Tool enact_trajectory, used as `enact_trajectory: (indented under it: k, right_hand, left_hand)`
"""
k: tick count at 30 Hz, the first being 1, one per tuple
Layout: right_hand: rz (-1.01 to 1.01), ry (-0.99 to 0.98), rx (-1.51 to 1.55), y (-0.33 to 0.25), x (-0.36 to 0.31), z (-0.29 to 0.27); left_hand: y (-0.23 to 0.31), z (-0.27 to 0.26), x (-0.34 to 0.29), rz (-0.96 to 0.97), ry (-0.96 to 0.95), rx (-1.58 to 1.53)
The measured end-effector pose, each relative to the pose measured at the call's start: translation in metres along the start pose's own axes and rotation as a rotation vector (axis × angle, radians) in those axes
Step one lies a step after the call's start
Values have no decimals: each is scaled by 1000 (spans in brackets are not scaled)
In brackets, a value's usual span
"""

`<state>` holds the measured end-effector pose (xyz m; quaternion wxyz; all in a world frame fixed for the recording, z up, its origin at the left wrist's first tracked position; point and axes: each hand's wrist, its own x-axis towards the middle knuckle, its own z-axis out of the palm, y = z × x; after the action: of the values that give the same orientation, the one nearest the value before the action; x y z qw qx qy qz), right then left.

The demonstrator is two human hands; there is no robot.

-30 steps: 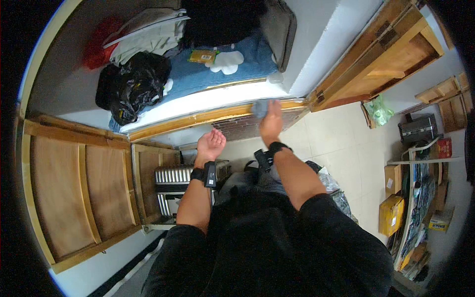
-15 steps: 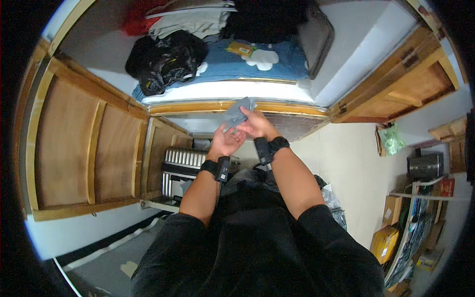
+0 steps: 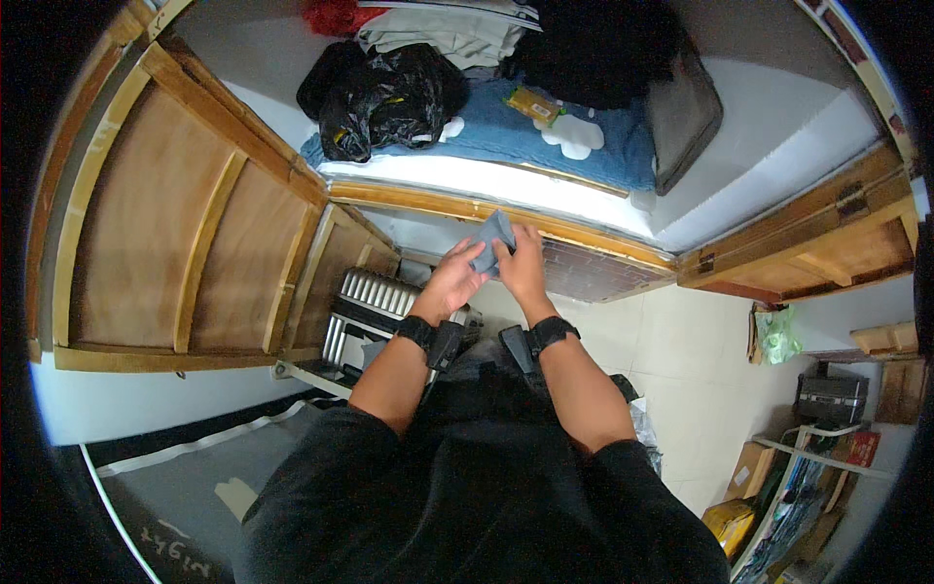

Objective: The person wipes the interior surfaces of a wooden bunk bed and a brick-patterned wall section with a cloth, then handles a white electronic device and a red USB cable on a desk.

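Between my two hands is a small grey, soft-looking folded piece (image 3: 496,234), perhaps cloth, though its exact kind is unclear. My left hand (image 3: 454,280) grips its left lower side, with the thumb on top. On the other side, my right hand (image 3: 523,265) pinches it between thumb and fingers. Both hands hover in front of the wooden front edge (image 3: 428,201) of an open cupboard. Inside it lie a blue cloth with white cloud shapes (image 3: 608,156), a black plastic bag (image 3: 409,97) and a small yellow packet (image 3: 533,104).
Wooden cupboard doors stand open at the left (image 3: 136,224) and right (image 3: 827,253). A silver ribbed suitcase (image 3: 379,294) is below my left hand. Pale floor tiles (image 3: 671,331) lie to the right, with a loaded rack (image 3: 778,506) beyond.
My left hand has closed on the grey piece, which my right hand alone appeared to grip before. The piece now looks more bunched up. The whole view has turned slightly.
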<state>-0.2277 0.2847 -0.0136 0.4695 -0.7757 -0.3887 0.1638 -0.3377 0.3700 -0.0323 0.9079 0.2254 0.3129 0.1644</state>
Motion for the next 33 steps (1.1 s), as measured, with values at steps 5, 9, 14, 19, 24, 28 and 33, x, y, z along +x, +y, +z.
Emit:
enact_trajectory:
  k: [5,9,14,19,24,28,33]
  right_hand:
    - [-165,57,86,2,-8,-2]
    - [-109,-203,63,3,-5,-8]
    - [-37,-250,121,20,24,-18]
    - [-282,-225,57,-3,26,-13]
    - [-421,-336,116,-22,63,-24]
    - [-483,-532,89,-60,74,-25]
    - [-532,-608,444,-99,70,16]
  left_hand:
    - [11,26,7,29,58,114]
    - [12,-14,29,-56,138,72]
    - [21,22,25,-133,120,140]
    - [26,25,39,58,37,184]
    - [60,80,2,126,15,146]
    - [70,75,-28,267,208,224]
    - [76,92,-100,589,385,212]
